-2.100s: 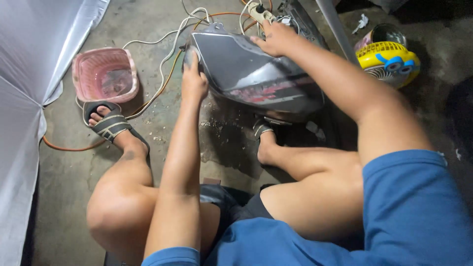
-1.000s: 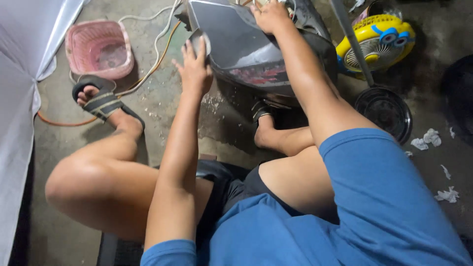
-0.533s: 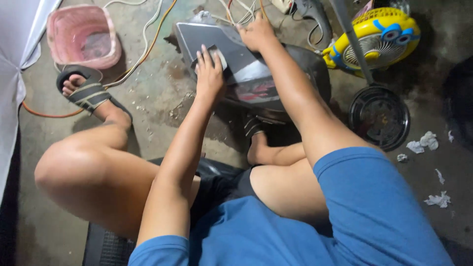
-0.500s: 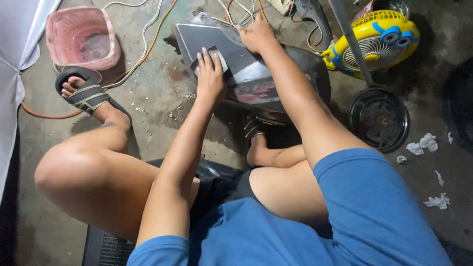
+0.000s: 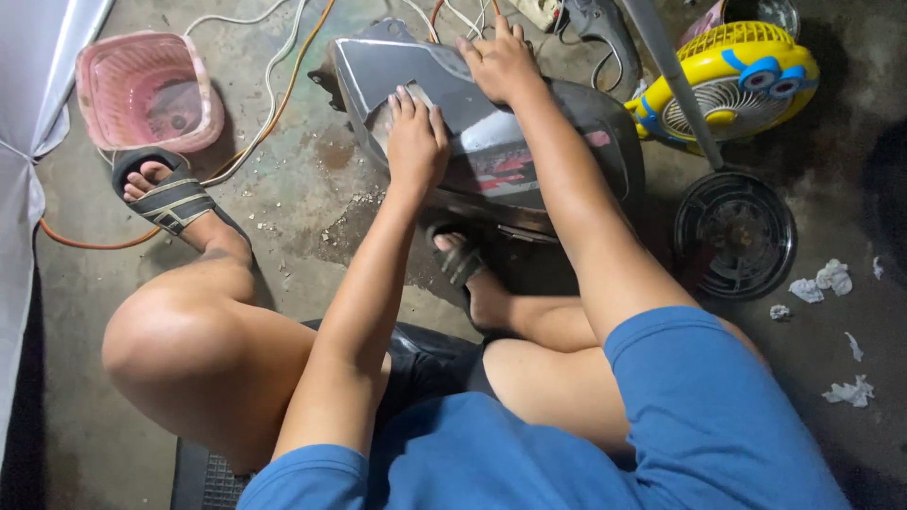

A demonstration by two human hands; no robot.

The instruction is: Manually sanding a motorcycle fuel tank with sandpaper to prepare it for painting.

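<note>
Pressing flat, the left hand [image 5: 416,142] lies fingers-together on a pale patch of the grey curved panel [image 5: 491,142], perhaps with a small sheet under the palm, though that cannot be told; its grip is not closed around anything. The right hand [image 5: 501,61] rests spread on the panel's far upper edge, steadying it, fingers open over the rim rather than clamped.

The panel sits tilted on the concrete floor [image 5: 312,198], propped over the right foot [image 5: 463,269] in its sandal. Held only by downward pressure, it looks liable to slide or rock if either palm pushes off-centre, and its cut front edge near the left fingers could scrape them.

Room is tight at the far side: white and orange cables [image 5: 274,66] run just behind the panel, and a dark tool [image 5: 595,28] lies touching or nearly touching its top corner, so a forward shove may snag them. To the right, a yellow fan [image 5: 737,80] and a round black grille [image 5: 735,236] stand near the panel's end. To the left the floor is more open up to the pink basket [image 5: 146,90] and the left foot [image 5: 165,194].
</note>
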